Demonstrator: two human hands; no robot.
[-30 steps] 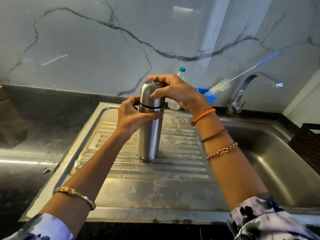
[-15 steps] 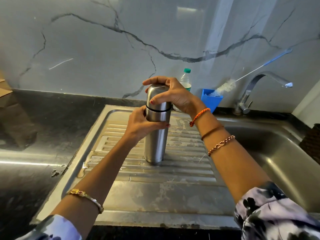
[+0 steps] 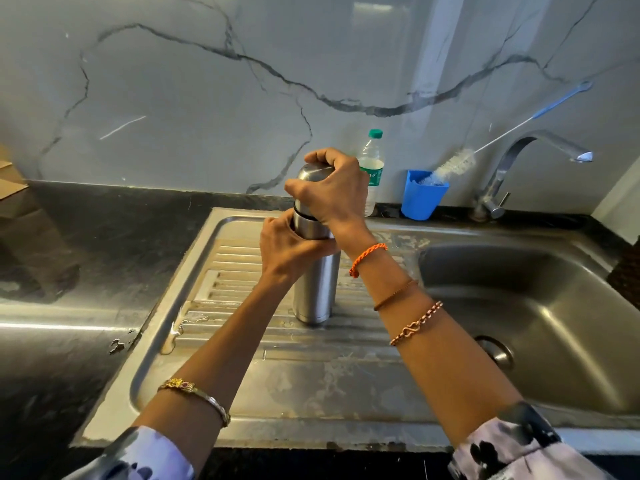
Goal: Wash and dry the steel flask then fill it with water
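the flask (image 3: 316, 285) is standing upright on the sink (image 3: 242, 386) drainboard (ribbed part); the left hand (image 3: 289, 249) is gripping its body, the right hand (image 3: 332, 194) is clamping its cap (image 3: 310, 174).

Sink basin (image 3: 540, 306) lies open – faucet (image 3: 540, 147) overhangs it, brush handle (image 3: 502, 133) seemingly just behind
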